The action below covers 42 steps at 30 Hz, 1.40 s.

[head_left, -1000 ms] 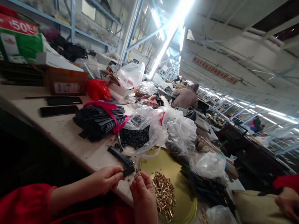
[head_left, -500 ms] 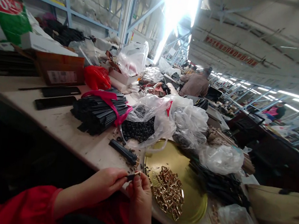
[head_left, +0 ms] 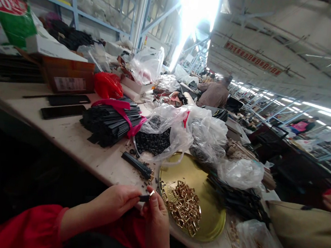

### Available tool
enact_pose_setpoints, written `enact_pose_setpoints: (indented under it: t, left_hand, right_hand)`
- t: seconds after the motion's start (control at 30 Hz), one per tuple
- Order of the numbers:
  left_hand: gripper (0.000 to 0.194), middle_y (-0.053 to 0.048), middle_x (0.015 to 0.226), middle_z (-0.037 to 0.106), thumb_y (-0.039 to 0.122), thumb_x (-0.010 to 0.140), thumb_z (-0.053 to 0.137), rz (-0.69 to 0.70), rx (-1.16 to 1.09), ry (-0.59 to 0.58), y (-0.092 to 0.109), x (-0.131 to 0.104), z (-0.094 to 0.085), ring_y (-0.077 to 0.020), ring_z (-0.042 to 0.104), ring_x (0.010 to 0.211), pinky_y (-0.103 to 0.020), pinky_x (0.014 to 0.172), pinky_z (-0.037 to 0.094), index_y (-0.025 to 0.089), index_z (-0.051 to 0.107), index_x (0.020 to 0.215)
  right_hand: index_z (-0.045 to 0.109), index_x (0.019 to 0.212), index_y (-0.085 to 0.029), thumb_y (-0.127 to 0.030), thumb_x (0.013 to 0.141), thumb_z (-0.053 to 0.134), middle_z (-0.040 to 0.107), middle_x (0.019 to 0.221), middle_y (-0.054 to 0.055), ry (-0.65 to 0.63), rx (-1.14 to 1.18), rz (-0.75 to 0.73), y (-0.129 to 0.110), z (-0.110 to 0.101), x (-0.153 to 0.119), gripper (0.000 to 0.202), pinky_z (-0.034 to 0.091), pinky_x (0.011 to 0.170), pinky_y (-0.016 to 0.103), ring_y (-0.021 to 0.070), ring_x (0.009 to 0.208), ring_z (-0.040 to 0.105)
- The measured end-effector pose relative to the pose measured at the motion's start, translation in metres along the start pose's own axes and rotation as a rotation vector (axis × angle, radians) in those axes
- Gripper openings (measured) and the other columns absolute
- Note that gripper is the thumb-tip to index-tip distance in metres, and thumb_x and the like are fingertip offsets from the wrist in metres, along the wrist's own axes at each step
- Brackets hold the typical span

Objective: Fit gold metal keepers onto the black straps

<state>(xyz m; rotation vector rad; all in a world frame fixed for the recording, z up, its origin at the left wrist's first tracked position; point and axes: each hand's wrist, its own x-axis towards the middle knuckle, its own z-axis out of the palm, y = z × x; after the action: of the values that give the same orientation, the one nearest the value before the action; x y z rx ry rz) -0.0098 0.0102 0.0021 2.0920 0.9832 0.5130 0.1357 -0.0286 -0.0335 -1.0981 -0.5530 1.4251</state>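
Left hand [head_left: 117,200] angled in from lower left, thumb and fingers pinching a black strip [head_left: 144,198]. Right hand [head_left: 157,218] points up, pinched on the gold piece [head_left: 152,193] at strip's end, just beside the gold tray [head_left: 216,213], at the surface's [head_left: 90,151] near edge.

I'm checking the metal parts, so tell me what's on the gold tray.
A heap of small gold-colored metal pieces lies on the gold tray. Whatever is beneath the heap is hidden, and dark strips cover part of the tray's far right rim.
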Motion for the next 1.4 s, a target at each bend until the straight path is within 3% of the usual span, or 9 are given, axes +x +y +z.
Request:
enact_pose_setpoints:
  t: [0.2,0.3,0.47,0.6,0.77,0.9,1.03,1.17,1.4]
  left_hand:
    - [0.027,-0.002,0.076,0.062,0.024,0.088,0.036,0.054,0.026,-0.024,0.008,-0.011,-0.007,-0.0145,0.056,0.070,-0.020,0.064,0.037,0.019,0.061,0.079]
    - [0.027,-0.002,0.082,0.064,0.023,0.089,0.035,0.096,0.013,-0.019,0.008,-0.014,-0.008,-0.0150,0.057,0.076,-0.020,0.068,0.038,0.020,0.061,0.083]
    - [0.027,-0.002,0.079,0.064,0.025,0.089,0.035,0.037,-0.015,0.059,0.001,-0.014,0.005,-0.0149,0.057,0.072,-0.021,0.065,0.039,0.019,0.060,0.084]
    - [0.026,-0.003,0.084,0.064,0.026,0.090,0.034,0.026,-0.116,0.058,0.004,-0.010,0.014,-0.0146,0.057,0.074,-0.022,0.068,0.041,0.019,0.058,0.092]
    - [0.018,-0.002,0.080,0.061,0.023,0.085,0.037,-0.106,-0.217,0.046,0.018,-0.005,0.013,-0.0149,0.055,0.072,-0.023,0.066,0.041,0.017,0.054,0.084]
    - [0.010,0.000,0.072,0.056,0.021,0.078,0.038,-0.159,-0.302,0.016,0.021,-0.003,0.010,-0.0143,0.050,0.068,-0.023,0.061,0.040,0.018,0.047,0.075]
    - [0.005,0.003,0.068,0.050,0.022,0.071,0.041,-0.220,-0.406,0.034,0.019,-0.001,0.008,-0.0126,0.046,0.064,-0.022,0.057,0.038,0.018,0.044,0.071]
    - [0.011,0.005,0.062,0.048,0.027,0.070,0.043,-0.321,-0.549,-0.069,0.016,0.000,0.008,-0.0094,0.042,0.052,-0.020,0.046,0.033,0.018,0.044,0.075]
    - [0.024,0.005,0.059,0.051,0.040,0.075,0.042,-0.332,-0.610,-0.075,0.008,-0.001,0.017,-0.0065,0.037,0.042,-0.018,0.038,0.026,0.016,0.046,0.077]
  right_hand:
    - [0.064,0.105,-0.020,-0.047,0.070,0.066,0.052,0.054,-0.005,0.050,-0.130,-0.218,0.000,0.003,-0.011,0.045,0.039,0.051,0.021,0.0082,0.050,0.046]
    - [0.065,0.101,-0.020,-0.045,0.068,0.068,0.052,0.052,-0.005,0.006,-0.048,-0.148,0.001,0.005,-0.014,0.042,0.039,0.050,0.020,0.0071,0.047,0.046]
    - [0.065,0.102,-0.018,-0.043,0.071,0.066,0.052,0.053,-0.005,-0.032,-0.099,-0.115,0.004,0.004,-0.013,0.040,0.035,0.046,0.018,0.0060,0.045,0.043]
    - [0.068,0.097,-0.020,-0.044,0.071,0.066,0.062,0.080,0.002,-0.026,-0.289,-0.259,0.003,0.002,-0.012,0.036,0.043,0.056,0.022,0.0111,0.062,0.054]
    - [0.065,0.101,-0.021,-0.042,0.073,0.064,0.065,0.092,0.005,0.050,-0.333,-0.396,-0.001,0.000,-0.008,0.035,0.047,0.073,0.028,0.0191,0.085,0.058]
    - [0.064,0.094,-0.020,-0.043,0.074,0.062,0.065,0.076,0.001,0.010,-0.219,-0.289,0.004,-0.001,-0.004,0.030,0.047,0.058,0.024,0.0137,0.063,0.058]
    - [0.063,0.085,-0.018,-0.041,0.073,0.064,0.066,0.077,0.001,-0.092,-0.183,-0.218,0.011,0.002,-0.002,0.026,0.048,0.068,0.028,0.0167,0.073,0.060]
    - [0.060,0.079,-0.018,-0.040,0.073,0.064,0.063,0.071,-0.001,-0.031,-0.190,-0.234,0.011,0.003,-0.003,0.023,0.046,0.060,0.024,0.0132,0.065,0.057]
    - [0.057,0.079,-0.018,-0.045,0.075,0.060,0.059,0.067,-0.002,-0.029,-0.178,-0.180,0.006,0.002,-0.010,0.027,0.043,0.054,0.023,0.0119,0.057,0.053]
